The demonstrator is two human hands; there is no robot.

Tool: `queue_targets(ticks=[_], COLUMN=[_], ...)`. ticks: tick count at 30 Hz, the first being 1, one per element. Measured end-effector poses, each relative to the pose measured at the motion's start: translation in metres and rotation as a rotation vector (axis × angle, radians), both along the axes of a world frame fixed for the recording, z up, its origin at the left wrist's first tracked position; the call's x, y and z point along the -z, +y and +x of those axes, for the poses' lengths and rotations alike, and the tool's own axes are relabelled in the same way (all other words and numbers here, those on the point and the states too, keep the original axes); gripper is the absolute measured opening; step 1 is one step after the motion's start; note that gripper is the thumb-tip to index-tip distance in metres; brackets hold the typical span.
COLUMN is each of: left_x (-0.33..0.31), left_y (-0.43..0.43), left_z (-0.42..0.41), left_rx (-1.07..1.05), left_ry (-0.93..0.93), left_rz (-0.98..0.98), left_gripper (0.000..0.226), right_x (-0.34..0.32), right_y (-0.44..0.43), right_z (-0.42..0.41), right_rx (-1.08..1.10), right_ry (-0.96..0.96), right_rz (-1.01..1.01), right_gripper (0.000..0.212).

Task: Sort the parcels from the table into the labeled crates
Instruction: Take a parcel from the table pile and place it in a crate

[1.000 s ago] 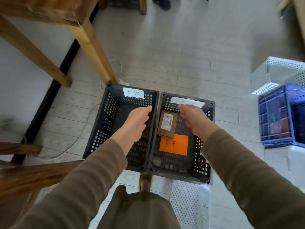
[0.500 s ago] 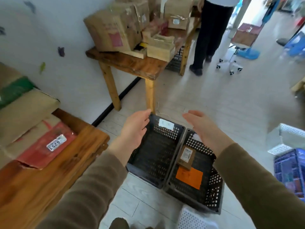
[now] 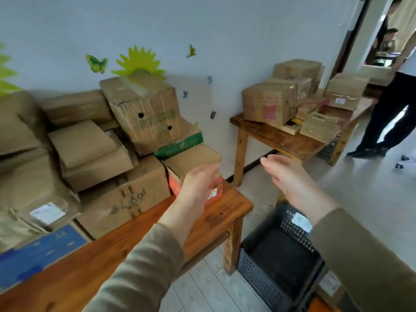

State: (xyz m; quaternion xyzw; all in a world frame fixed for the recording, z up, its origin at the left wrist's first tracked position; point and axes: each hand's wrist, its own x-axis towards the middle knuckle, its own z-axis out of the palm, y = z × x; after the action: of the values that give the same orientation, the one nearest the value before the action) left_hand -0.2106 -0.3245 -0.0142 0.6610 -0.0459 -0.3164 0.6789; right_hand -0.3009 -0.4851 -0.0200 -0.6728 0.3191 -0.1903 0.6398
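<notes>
- Left fingers (image 3: pixel 208 172): straight and loosely spread, gripping nothing; motion blur hides whether they touch the red box (image 3: pixel 174 185) they overlap.
- Right fingers (image 3: pixel 270 162): straight, close together, empty, held in the air over the floor.
- Left hand (image 3: pixel 198 188): stretched over the near table's corner (image 3: pixel 225 212), back of the hand up.
- Right hand (image 3: pixel 290 179): well apart from the left, above the crate (image 3: pixel 276 255).
- Red box: at the table corner, the rightmost of the parcels (image 3: pixel 126 199) piled against the wall.
- Crate: black, on the floor just beside the table leg, with a white label (image 3: pixel 301 221) on its rim.
- Far table (image 3: pixel 281 138): carries more boxes; a person (image 3: pixel 391 109) stands beside it.
</notes>
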Motion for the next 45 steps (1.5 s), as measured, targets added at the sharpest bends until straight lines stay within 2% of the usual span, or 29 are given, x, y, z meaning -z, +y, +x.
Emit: queue_targets(ticks=[6,9,10,12,15,17,25,32,36,42,45], left_x=[-0.004,-0.005,-0.007,-0.007,-0.001,0.004,0.023,0.048,0.06,0.089,0.103], left_y=[0.104,0.128,0.135,0.143,0.151,0.153,0.115,0.057,0.026,-0.005,-0.013], left_z=[0.03,0.039,0.041,0.047,0.059,0.067,0.111,0.145,0.153,0.165,0.171], left_rx=[-0.168,-0.222,-0.239,-0.265,-0.313,-0.326,-0.408,-0.536,-0.613,-0.678,-0.635], left_ry=[-0.022,-0.017,-0.024,-0.029,-0.025,-0.037,-0.054,-0.021,0.02,0.087,0.084], left_rz=[-0.017,-0.025,-0.025,-0.009,0.0,0.007,-0.019,0.066,0.114,0.241,0.33], left_gripper=[0.03,0.005,0.01,0.006,0.033,0.038,0.032,0.035,0.005,0.02,0.013], right_x=[-0.006,-0.008,-0.009,-0.008,-0.007,-0.005,0.005,0.023,0.033,0.064,0.08], right_y=[0.093,0.114,0.119,0.123,0.124,0.122,0.073,-0.003,-0.039,-0.076,-0.086], right_z=[0.042,0.056,0.061,0.071,0.086,0.096,0.155,0.219,0.25,0.283,0.294], right_rx=[-0.168,-0.215,-0.228,-0.238,-0.262,-0.279,-0.346,-0.428,-0.464,-0.492,-0.481], right_ry=[-0.029,-0.021,-0.015,-0.009,-0.017,-0.002,0.013,0.071,0.137,0.272,0.344], right_rz=[0.005,0.01,0.002,-0.015,-0.007,-0.014,-0.014,-0.023,-0.04,-0.101,-0.107], right_gripper=[0.053,0.053,0.053,0.054,0.055,0.056,0.05,0.052,0.053,0.053,0.051])
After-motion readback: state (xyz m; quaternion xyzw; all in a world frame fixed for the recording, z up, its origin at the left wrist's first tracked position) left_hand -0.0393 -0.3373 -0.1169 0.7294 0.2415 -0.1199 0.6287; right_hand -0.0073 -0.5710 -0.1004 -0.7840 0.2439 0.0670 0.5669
